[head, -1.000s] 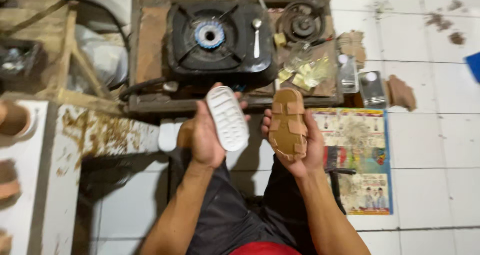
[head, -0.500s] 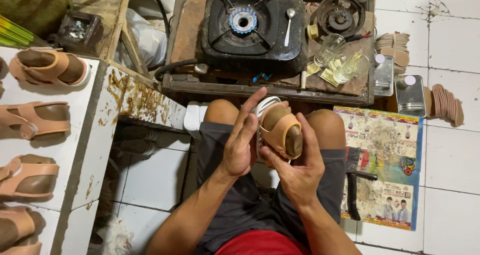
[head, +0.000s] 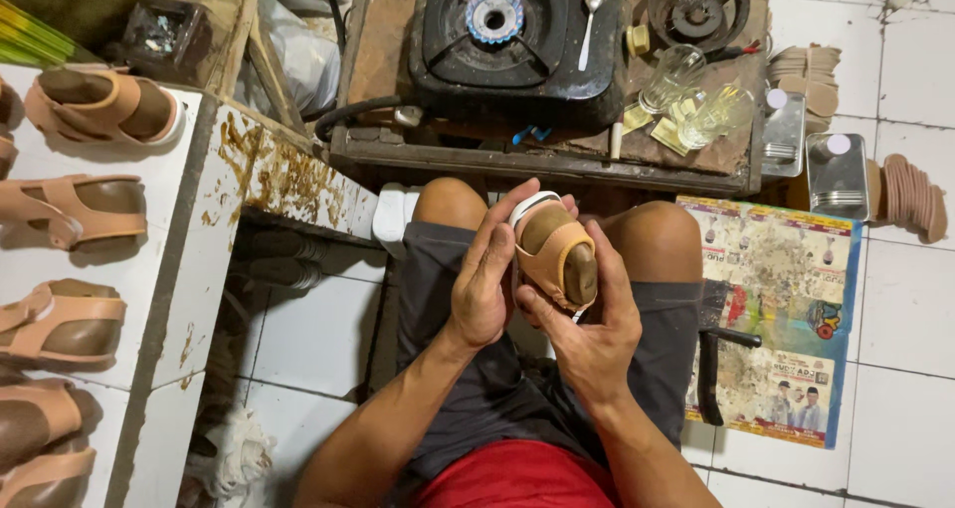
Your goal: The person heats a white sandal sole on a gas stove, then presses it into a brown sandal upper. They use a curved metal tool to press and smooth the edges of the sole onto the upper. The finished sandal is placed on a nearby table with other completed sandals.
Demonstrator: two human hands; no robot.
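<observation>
Head view looks straight down on a seated person's lap, where both hands close around one sandal [head: 557, 254] pressed against a white sole [head: 527, 205]. The sandal sits at the centre of the picture, above the knees, its long axis running from about 11 o'clock to 5 o'clock, toe end toward 5. The left hand [head: 484, 274] lies flat along the sandal's 9 o'clock side, fingers stretched up toward 12 and pressing the white edge. The right hand [head: 594, 334] cups it from 5 o'clock, thumb across the underside and fingers wrapped up the 3 o'clock flank. Both hands touch it; the right carries more of it.

The sandal is tan strapwork stretched over a dark brown last, whose rounded toe shows through the front opening; only a thin white rim of the sole peeks out at 11 o'clock.

At 12 o'clock stands a stove [head: 507, 30]. At 9 o'clock a bench [head: 214, 200] carries more tan sandals [head: 75, 219]. At 3 o'clock a poster [head: 786, 299] lies on the tiles.
</observation>
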